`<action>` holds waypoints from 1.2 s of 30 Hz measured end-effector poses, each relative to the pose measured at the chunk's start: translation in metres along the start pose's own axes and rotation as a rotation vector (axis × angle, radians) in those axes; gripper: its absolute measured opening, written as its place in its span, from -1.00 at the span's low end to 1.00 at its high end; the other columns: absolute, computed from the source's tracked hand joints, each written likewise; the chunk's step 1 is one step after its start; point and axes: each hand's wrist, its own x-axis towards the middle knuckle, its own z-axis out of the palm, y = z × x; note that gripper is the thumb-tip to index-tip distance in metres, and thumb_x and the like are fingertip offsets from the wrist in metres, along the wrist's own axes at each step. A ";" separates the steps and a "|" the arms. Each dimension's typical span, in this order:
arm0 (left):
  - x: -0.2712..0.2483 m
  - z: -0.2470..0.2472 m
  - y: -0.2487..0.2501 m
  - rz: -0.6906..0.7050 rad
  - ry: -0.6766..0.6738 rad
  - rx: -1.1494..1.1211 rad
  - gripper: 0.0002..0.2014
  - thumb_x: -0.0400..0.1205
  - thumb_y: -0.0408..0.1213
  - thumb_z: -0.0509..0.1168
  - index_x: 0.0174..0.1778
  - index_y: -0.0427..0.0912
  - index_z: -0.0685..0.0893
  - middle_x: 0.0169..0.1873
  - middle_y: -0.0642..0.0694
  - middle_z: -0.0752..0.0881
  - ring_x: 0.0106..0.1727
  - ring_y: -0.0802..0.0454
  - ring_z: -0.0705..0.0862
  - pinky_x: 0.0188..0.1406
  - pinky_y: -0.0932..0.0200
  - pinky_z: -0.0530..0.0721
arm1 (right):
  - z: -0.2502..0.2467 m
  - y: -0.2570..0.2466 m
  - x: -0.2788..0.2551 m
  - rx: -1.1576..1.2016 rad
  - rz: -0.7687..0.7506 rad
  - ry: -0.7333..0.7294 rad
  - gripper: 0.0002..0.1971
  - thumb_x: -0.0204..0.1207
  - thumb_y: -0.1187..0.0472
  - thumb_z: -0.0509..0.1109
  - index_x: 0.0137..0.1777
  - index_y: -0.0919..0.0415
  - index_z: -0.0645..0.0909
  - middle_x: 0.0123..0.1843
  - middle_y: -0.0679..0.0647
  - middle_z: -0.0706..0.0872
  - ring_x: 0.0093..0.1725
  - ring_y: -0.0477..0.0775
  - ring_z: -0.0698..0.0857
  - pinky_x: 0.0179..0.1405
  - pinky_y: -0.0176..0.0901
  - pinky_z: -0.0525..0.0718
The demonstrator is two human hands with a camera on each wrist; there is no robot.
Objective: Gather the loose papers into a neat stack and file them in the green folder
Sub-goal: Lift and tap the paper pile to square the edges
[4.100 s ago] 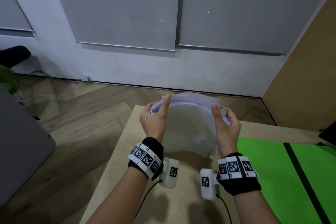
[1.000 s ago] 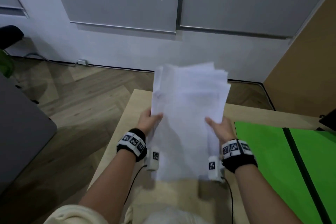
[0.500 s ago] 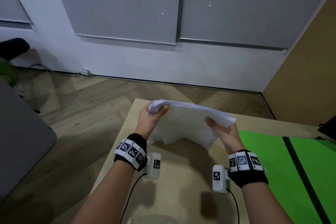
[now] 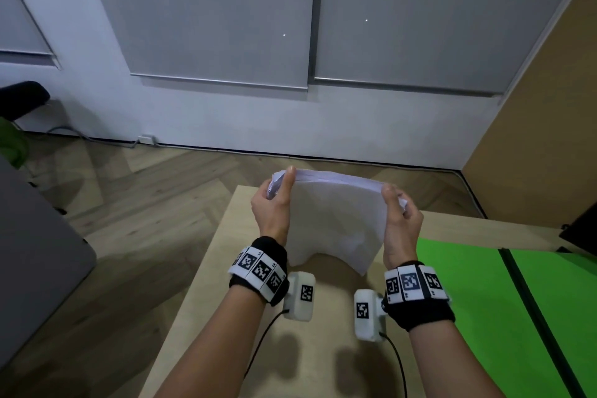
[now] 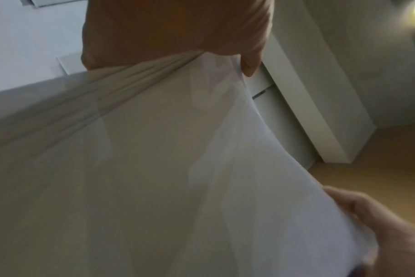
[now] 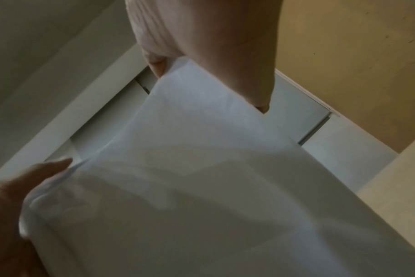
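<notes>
A stack of white papers [image 4: 336,220] hangs upright over the table, its lower edge curved just above the wood. My left hand [image 4: 274,200] grips the stack's left side near the top, thumb on the near face. My right hand [image 4: 399,216] grips the right side the same way. The left wrist view shows the papers [image 5: 154,168] bunched in my left hand [image 5: 178,37], and the right wrist view shows the papers [image 6: 213,168] pinched by my right hand [image 6: 213,46]. The green folder [image 4: 504,310] lies open and flat on the table to the right.
The light wooden table [image 4: 323,349] ends just beyond the papers, with wood floor [image 4: 129,220] past it and to the left. A dark object [image 4: 581,233] sits at the far right edge. A grey panel [image 4: 32,252] stands at the left.
The stack stood tall and upright a second ago, tipped nearly flat half a second ago, and now hangs upright again, gripped near its top edge by both hands.
</notes>
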 end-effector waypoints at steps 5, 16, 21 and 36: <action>0.005 0.000 0.001 -0.010 0.007 0.050 -0.57 0.32 0.17 0.52 -0.38 -0.18 0.68 -0.37 -0.05 0.70 -0.29 0.05 0.64 -0.16 0.08 0.64 | 0.009 0.000 0.010 -0.059 -0.011 0.098 -0.76 0.29 -0.16 0.51 -0.43 -0.05 0.67 -0.36 -0.05 0.64 -0.22 -0.03 0.56 -0.15 -0.10 0.54; 0.009 -0.009 0.002 0.052 -0.332 0.224 -0.87 0.50 -0.39 0.51 -0.06 -0.17 0.78 -0.20 -0.04 0.82 -0.24 0.29 0.77 -0.14 0.14 0.69 | 0.001 0.013 0.010 -0.291 -0.040 -0.154 -0.74 0.33 0.30 0.59 -0.01 0.06 0.69 -0.10 -0.04 0.76 -0.18 -0.16 0.70 -0.11 -0.16 0.68; 0.023 -0.016 0.022 0.226 -0.305 0.433 -0.63 0.34 -0.13 0.62 0.05 0.01 0.75 -0.02 0.01 0.83 0.04 0.12 0.79 0.14 0.05 0.70 | -0.003 -0.005 0.021 -0.370 -0.098 -0.087 -0.93 0.38 0.28 0.55 -0.17 0.16 0.73 -0.31 0.00 0.79 -0.28 -0.06 0.72 -0.11 -0.03 0.70; 0.039 -0.047 0.079 0.329 -0.658 0.766 -0.74 0.53 -0.37 0.48 -0.48 -0.05 0.72 -0.62 0.25 0.68 -0.52 0.47 0.59 -0.47 0.43 0.58 | -0.045 -0.051 0.024 -0.853 -0.029 -0.613 -0.74 0.39 0.09 0.54 -0.53 -0.01 0.69 -0.59 -0.15 0.68 -0.54 -0.37 0.55 -0.47 -0.27 0.46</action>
